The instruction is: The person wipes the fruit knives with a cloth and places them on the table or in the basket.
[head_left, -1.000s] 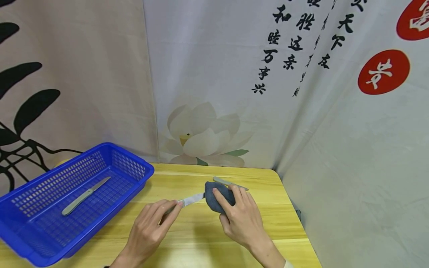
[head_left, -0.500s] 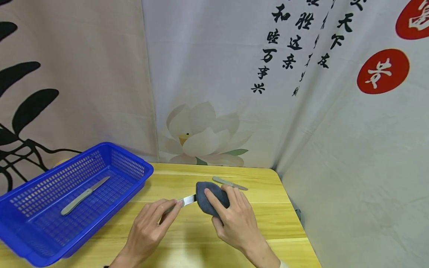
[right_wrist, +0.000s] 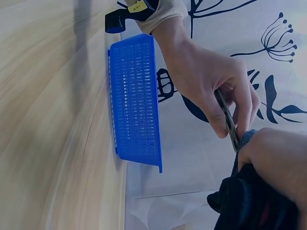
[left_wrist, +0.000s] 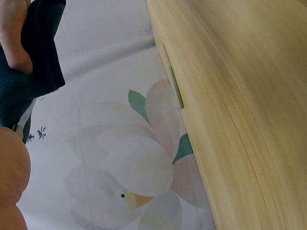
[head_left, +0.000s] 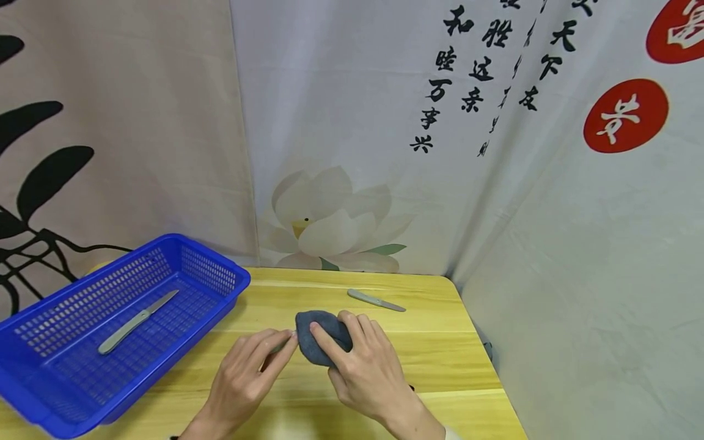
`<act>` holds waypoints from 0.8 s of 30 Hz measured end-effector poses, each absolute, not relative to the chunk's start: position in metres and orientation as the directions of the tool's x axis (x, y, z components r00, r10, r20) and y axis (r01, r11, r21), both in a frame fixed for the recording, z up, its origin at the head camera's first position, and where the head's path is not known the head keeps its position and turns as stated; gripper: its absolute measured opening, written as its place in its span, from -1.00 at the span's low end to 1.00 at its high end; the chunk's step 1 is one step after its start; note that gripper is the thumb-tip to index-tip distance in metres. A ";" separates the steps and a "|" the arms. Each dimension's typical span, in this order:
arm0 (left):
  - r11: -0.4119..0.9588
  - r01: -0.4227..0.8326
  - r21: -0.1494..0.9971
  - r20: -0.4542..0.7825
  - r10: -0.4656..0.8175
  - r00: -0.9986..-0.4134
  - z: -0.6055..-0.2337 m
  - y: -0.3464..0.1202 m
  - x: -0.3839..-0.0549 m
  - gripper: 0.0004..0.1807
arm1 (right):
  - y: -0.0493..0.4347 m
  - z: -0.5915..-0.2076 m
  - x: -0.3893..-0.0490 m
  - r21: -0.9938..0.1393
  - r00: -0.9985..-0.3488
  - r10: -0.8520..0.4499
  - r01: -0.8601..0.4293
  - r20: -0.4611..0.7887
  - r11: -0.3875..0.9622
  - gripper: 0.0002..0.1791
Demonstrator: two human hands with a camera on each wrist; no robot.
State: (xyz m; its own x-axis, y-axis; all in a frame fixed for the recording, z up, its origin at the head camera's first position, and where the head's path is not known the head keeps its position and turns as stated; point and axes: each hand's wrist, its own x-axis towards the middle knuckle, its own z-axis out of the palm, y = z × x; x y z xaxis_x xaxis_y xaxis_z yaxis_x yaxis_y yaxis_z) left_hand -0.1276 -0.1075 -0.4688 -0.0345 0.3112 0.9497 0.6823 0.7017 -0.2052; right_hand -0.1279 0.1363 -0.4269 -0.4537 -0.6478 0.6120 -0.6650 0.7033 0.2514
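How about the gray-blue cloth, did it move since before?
Yes, the gray-blue cloth slid toward the left hand, away from the knife lying on the table.

Head view forward and down over table [head_left: 440, 360], close sideways wrist views, basket [right_wrist: 136, 103] shared by head and right wrist

The cloth [head_left: 329, 324] is slid by the right hand [head_left: 370, 371] up to the left hand [head_left: 243, 374]; the held knife [right_wrist: 227, 117] is further covered, the far knife [head_left: 376, 300] fully bared.
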 end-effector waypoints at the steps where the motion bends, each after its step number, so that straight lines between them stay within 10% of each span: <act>1: 0.701 0.682 -0.210 0.949 0.312 -0.029 -0.469 -0.108 -0.128 -0.58 | 0.137 -0.427 -0.128 0.255 -0.454 -0.648 -0.663 0.611 0.704 -0.19; 24: 0.714 0.664 -0.220 0.949 0.315 -0.024 -0.469 -0.116 -0.129 -0.59 | 0.174 -0.434 -0.146 0.201 -0.524 -0.572 -0.601 0.631 0.774 -0.19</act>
State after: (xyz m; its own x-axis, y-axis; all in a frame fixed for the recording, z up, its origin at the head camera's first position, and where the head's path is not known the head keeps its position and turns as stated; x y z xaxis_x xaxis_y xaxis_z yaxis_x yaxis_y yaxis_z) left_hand -0.1289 -0.1162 -0.4688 -0.0237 0.3148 0.9488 0.6642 0.7143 -0.2204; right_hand -0.1458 0.1745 -0.4345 -0.5241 -0.5715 0.6315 -0.6009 0.7735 0.2014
